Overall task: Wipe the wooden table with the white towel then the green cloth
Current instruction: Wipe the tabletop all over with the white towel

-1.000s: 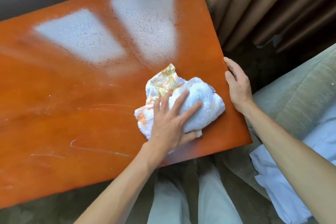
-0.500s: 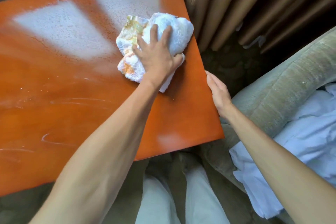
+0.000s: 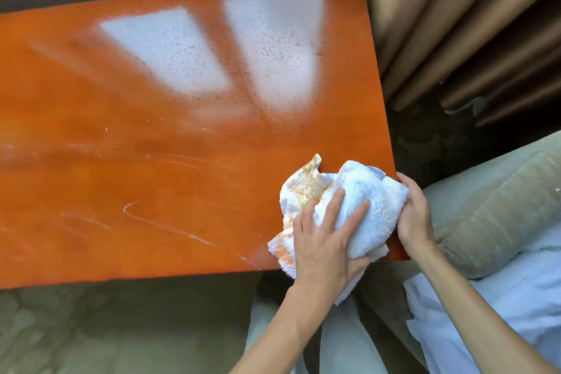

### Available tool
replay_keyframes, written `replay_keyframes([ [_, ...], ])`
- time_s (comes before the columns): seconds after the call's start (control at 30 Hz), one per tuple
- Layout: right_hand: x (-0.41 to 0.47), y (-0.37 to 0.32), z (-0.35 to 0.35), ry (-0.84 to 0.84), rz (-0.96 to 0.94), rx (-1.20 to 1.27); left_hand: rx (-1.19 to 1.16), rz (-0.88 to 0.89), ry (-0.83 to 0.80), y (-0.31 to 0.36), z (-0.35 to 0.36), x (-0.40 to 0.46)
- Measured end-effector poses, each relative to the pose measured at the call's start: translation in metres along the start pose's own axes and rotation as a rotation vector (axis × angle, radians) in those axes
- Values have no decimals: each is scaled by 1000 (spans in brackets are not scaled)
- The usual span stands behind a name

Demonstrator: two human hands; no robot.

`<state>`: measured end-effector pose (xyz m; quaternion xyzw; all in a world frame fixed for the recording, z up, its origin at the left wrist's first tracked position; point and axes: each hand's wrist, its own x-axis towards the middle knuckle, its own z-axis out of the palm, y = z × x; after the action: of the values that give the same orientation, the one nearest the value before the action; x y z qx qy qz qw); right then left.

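Observation:
A glossy orange wooden table (image 3: 151, 161) fills the left and middle of the head view, with faint white streaks across it. A crumpled white towel (image 3: 373, 200), stained orange-yellow on its left folds, lies on the table's near right corner and hangs a little over the near edge. My left hand (image 3: 324, 240) presses down on the towel with fingers spread over it. My right hand (image 3: 414, 212) holds the towel's right side at the table's right edge. No green cloth is in view.
Brown curtains (image 3: 455, 24) hang just beyond the table's right edge. A greenish sofa arm (image 3: 491, 209) with a pale blue-white cloth (image 3: 501, 307) on it sits at the right. My legs are below the table's near edge, over patterned floor (image 3: 91, 328).
My left hand dragged the towel from the far right of the table back to the near right corner. My right hand left the table edge and took hold of the towel's side.

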<state>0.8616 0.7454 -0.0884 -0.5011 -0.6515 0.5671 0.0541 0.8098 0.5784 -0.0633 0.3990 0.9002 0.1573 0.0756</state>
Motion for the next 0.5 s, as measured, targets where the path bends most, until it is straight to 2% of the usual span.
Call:
replay_keyframes([
  [0.1, -2, -8, 14, 67, -237, -347, -43, -157, 79, -12, -4, -12],
  [0.2, 1, -24, 38, 162, -515, -586, -23, -345, 158, -26, -8, -17],
  [0.27, 6, -33, 55, 146, -634, -711, -7, -432, 194, -39, -10, -13],
  [0.37, 8, -37, 77, 11, -723, -777, 9, -515, 219, -64, -19, 15],
  [0.5, 10, -31, 86, 24, -731, -896, -17, -640, 266, -108, -41, 77],
])
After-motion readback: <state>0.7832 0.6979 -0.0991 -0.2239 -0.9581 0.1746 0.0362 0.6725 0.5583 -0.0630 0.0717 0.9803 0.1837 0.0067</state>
